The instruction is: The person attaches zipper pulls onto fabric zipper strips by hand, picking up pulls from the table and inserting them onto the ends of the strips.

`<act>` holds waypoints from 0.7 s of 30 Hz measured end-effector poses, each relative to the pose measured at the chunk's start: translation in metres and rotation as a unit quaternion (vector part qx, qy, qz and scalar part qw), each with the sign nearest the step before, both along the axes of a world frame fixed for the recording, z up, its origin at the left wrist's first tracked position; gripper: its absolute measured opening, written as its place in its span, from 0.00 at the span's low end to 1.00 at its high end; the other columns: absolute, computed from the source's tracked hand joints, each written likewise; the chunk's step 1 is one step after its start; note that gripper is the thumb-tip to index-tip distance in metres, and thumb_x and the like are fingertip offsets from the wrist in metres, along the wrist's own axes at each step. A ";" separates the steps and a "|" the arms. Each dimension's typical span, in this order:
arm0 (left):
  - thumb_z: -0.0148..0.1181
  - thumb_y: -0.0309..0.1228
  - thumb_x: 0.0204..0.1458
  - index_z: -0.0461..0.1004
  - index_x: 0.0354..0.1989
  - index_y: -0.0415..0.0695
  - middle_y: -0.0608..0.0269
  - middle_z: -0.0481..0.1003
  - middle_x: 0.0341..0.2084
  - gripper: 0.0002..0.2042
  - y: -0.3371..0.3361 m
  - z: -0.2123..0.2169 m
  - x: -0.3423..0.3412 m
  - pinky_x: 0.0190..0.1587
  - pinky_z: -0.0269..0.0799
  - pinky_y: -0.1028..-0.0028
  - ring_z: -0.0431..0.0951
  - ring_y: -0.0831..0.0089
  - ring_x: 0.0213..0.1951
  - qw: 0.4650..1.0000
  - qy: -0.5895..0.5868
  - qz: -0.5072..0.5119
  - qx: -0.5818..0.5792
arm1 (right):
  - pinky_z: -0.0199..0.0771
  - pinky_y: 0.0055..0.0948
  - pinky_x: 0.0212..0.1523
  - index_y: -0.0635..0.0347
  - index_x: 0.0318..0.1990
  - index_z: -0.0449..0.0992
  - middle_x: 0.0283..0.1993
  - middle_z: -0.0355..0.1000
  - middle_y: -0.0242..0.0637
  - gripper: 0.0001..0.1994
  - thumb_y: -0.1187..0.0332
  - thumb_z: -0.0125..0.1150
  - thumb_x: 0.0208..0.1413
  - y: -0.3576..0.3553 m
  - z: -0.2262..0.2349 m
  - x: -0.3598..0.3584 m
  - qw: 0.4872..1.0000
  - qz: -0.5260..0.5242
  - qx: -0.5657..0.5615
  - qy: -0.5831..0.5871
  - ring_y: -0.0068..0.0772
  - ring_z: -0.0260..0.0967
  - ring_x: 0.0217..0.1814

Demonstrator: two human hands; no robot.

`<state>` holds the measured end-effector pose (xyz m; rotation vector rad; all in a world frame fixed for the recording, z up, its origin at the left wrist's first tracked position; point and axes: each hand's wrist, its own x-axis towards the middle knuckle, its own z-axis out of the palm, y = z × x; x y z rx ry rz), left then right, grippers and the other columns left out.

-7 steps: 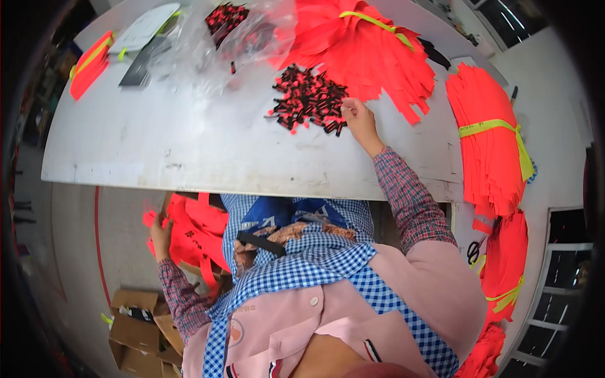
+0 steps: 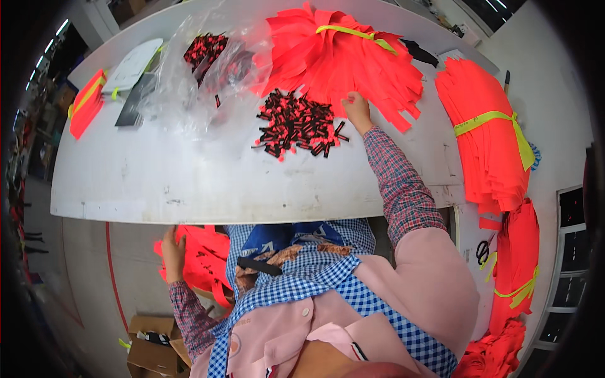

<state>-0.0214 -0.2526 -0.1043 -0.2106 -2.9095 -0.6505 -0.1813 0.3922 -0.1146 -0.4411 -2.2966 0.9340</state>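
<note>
Head view showed the fanned orange strip bundle (image 2: 343,53) lying at the far side of the worktop (image 2: 189,183), tied with a yellow band. It looked light, limp and slippery, best pinched at one strip's loose end. The right hand (image 2: 357,110) rested at its edge, fingers curled on a strip. The left hand (image 2: 171,252), below the worktop, gripped more orange strips (image 2: 205,258). Small black clips (image 2: 296,123) lay just beside.

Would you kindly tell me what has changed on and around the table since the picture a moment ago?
Very little. The right hand has shifted slightly away from the pile of small black and red pieces toward the fanned bundle of orange strips; whether it grips a strip is unclear. The left hand stays below the table edge on the orange pieces at the person's side. The clear bag and tied stacks have not moved.
</note>
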 end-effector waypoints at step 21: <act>0.60 0.23 0.49 0.72 0.48 0.40 0.47 0.75 0.41 0.16 0.214 0.136 0.005 0.43 0.72 0.64 0.75 0.51 0.43 0.960 0.013 -0.260 0.104 | 0.73 0.27 0.25 0.66 0.34 0.70 0.31 0.74 0.42 0.08 0.70 0.60 0.53 -0.047 0.062 0.008 0.937 0.041 -0.329 0.110 0.27 0.74 0.28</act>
